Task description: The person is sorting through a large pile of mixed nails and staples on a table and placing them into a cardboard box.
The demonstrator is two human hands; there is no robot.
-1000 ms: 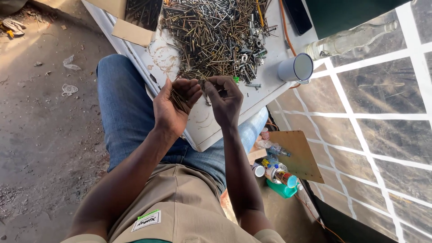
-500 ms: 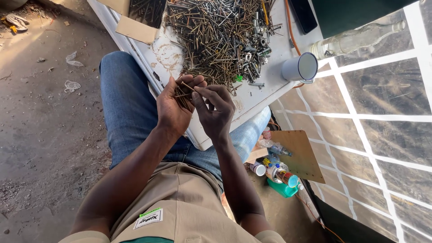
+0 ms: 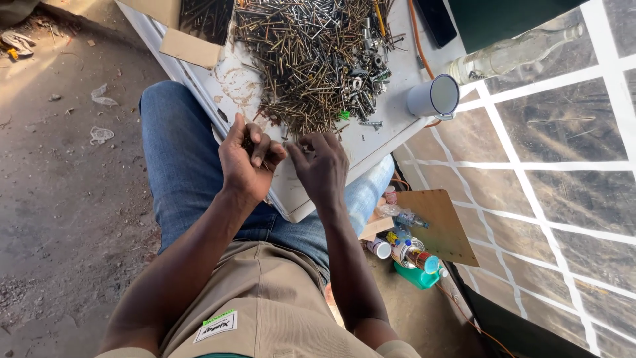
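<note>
My left hand (image 3: 248,162) is closed around a small bunch of dark nails, held over the near edge of a white board (image 3: 391,119) that rests across my lap. My right hand (image 3: 323,166) sits right beside it, fingers curled and touching the left hand's fingertips; whether it pinches a nail is hidden. Just beyond both hands lies a big heap of rusty nails and screws (image 3: 311,53) mixed with nuts and bolts.
A white cup (image 3: 434,97) stands at the board's right edge, with a clear glass bottle (image 3: 510,53) past it. A cardboard box of nails (image 3: 199,23) lies at the far left. Small bottles and a brown board (image 3: 437,225) lie on the ground by my right leg.
Both hands have drawn slightly back from the heap toward me, staying together. The left hand's fingers have closed tighter on the nails.
</note>
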